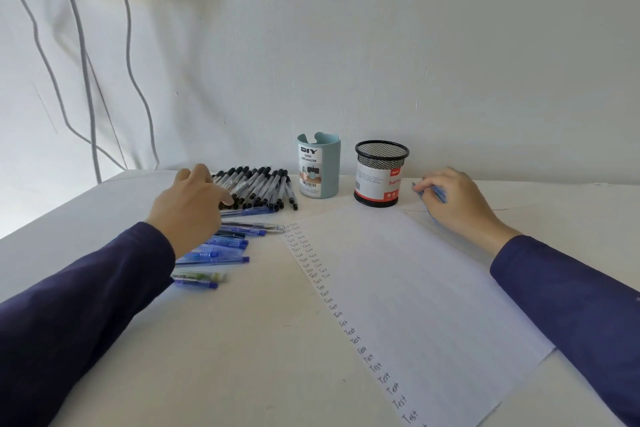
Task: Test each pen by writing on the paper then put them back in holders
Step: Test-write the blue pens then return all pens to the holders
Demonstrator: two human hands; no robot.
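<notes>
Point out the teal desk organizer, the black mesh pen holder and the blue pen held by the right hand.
teal desk organizer (330, 170): head view, bare wall beside label.
black mesh pen holder (381, 161): head view, mesh band.
blue pen (440, 194): head view, barrel.

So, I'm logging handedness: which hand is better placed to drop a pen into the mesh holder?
Right hand: it grips a blue pen beside the mesh holder; the left hand is over the black pens.

table (242, 340): I read smooth, matt off-white | paper sheet (415, 288): matt white paper | mesh holder (381, 156): black metal wire mesh, glossy printed label | teal holder (330, 166): smooth matt plastic, paper sticker | black-capped pens (263, 184): clear glossy plastic barrels | blue pens (225, 244): translucent blue plastic | sleeve (86, 305): dark matt cloth
</notes>
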